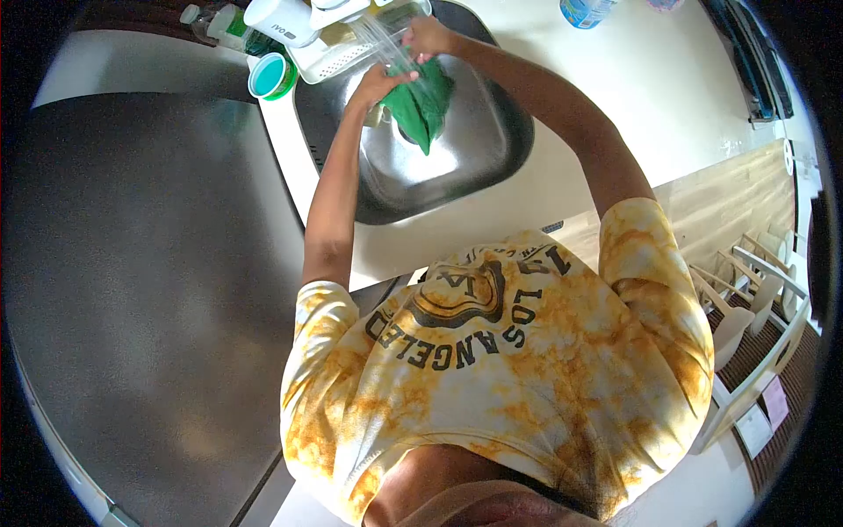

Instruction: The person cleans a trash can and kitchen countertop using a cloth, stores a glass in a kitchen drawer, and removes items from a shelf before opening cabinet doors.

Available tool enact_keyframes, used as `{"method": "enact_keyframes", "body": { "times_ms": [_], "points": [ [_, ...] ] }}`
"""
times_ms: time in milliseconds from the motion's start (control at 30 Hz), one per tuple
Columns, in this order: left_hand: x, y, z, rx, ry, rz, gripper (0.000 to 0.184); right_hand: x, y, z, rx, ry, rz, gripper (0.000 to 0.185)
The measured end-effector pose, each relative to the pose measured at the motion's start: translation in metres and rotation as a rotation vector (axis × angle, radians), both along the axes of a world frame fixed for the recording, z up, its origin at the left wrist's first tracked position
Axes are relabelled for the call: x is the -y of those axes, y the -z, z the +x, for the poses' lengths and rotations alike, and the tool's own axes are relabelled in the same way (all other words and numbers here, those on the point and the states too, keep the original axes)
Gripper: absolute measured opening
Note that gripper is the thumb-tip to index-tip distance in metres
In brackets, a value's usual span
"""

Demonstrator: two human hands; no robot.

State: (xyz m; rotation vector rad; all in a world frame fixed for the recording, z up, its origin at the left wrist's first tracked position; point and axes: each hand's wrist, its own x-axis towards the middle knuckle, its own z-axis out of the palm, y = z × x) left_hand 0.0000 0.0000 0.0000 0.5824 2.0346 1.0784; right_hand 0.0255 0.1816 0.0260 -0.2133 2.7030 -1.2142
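Note:
A green cloth hangs in folds over the steel sink, its lower corner pointing toward me. My left hand is closed at the cloth's left edge, thumb stretched across it. At the upper edge of the cloth, my right hand has its fingers curled in a pinch. Clear, shiny streaks run between the hands and over the cloth; whether they are plastic or water I cannot tell. Partly hidden behind my left hand, a pale yellowish thing shows in the sink.
Behind the sink stand a white rack, a white container and a clear bottle. A green-and-white tub sits at the sink's left corner. A blue-labelled bottle is on the right counter. A large dark surface fills the left.

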Motion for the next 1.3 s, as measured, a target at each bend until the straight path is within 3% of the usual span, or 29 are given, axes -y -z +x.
{"method": "enact_keyframes", "body": {
  "times_ms": [67, 167, 267, 367, 433, 500, 533, 633, 700, 767, 800, 833, 867, 900, 933, 1000, 1067, 1100, 1167, 1267, 1300],
  "points": [
    [-0.003, -0.02, 0.001, -0.001, 0.07, -0.218, 0.071, 0.008, -0.008, -0.005, 0.026, 0.054, -0.203, 0.018],
    [-0.02, -0.051, 0.021, 0.034, -0.055, -0.165, 0.059, 0.014, -0.018, -0.006, -0.306, -0.067, 0.271, 0.022],
    [-0.019, -0.021, 0.019, 0.185, -0.141, -0.006, 0.041, 0.014, -0.024, 0.022, -0.266, -0.05, 0.128, 0.027],
    [-0.014, -0.008, -0.014, 0.296, -0.168, -0.016, 0.035, 0.026, -0.013, 0.032, -0.461, 0.364, -0.09, 0.029],
    [-0.018, -0.014, -0.008, 0.443, -0.348, 0.138, 0.029, 0.036, -0.01, 0.035, -0.26, 0.631, -0.304, 0.032],
    [-0.025, -0.021, 0.012, 0.396, -0.414, 0.189, 0.029, 0.043, -0.002, 0.036, -0.141, 0.856, -0.473, 0.035],
    [-0.027, -0.025, 0.014, 0.391, -0.268, 0.12, 0.029, 0.049, 0.009, 0.037, -0.121, 0.949, -0.539, 0.036],
    [-0.023, -0.036, 0.014, 0.28, -0.273, 0.034, 0.031, 0.059, 0.078, 0.036, 0.055, 1.123, -0.73, 0.037],
    [-0.015, -0.028, 0.006, 0.261, -0.299, 0.106, 0.03, 0.054, 0.094, 0.049, 0.146, 1.064, -0.646, 0.036],
    [-0.018, -0.037, 0.015, 0.132, -0.359, 0.11, 0.028, 0.041, 0.068, 0.095, 0.174, 0.857, -0.346, 0.036],
    [-0.017, -0.018, 0.01, -0.037, -0.339, 0.082, 0.025, 0.033, 0.048, 0.112, -0.045, 0.949, -0.35, 0.037],
    [-0.018, -0.007, 0.012, 0.028, -0.365, 0.173, 0.024, 0.021, 0.035, 0.123, -0.272, 1.032, -0.354, 0.04],
    [-0.022, -0.001, 0.014, 0.089, -0.39, 0.266, 0.023, -0.002, 0.043, 0.125, -0.647, 1.084, -0.54, 0.047],
    [-0.025, 0.001, 0.016, 0.152, -0.413, 0.36, 0.022, -0.023, -0.005, 0.143, -0.763, 1.269, -0.19, 0.047],
    [-0.026, -0.007, 0.022, 0.187, -0.44, 0.262, 0.015, -0.07, -0.007, 0.144, -1.143, 1.217, -0.016, 0.049],
    [-0.025, 0.004, 0.017, 0.183, -0.359, 0.172, 0.013, -0.128, -0.068, 0.15, -1.317, 1.392, 0.15, 0.058],
    [-0.017, 0.028, 0.006, 0.164, -0.294, 0.1, 0.014, -0.185, -0.088, 0.133, -0.993, 1.248, -0.128, 0.08],
    [-0.016, 0.017, 0.007, 0.195, -0.276, 0.081, 0.016, -0.196, -0.11, 0.132, -0.758, 0.918, -0.604, 0.081],
    [-0.014, -0.016, 0.016, 0.259, -0.246, 0.038, 0.02, -0.242, -0.107, 0.12, -0.414, 0.658, -0.476, 0.075],
    [0.0, -0.035, 0.018, 0.394, -0.242, 0.179, 0.041, -0.201, -0.141, 0.129, -0.123, 0.304, -0.334, 0.063],
    [0.004, -0.036, 0.021, 0.453, -0.266, 0.202, 0.046, -0.174, -0.134, 0.13, -0.53, 0.217, -0.102, 0.055]
  ]
}}
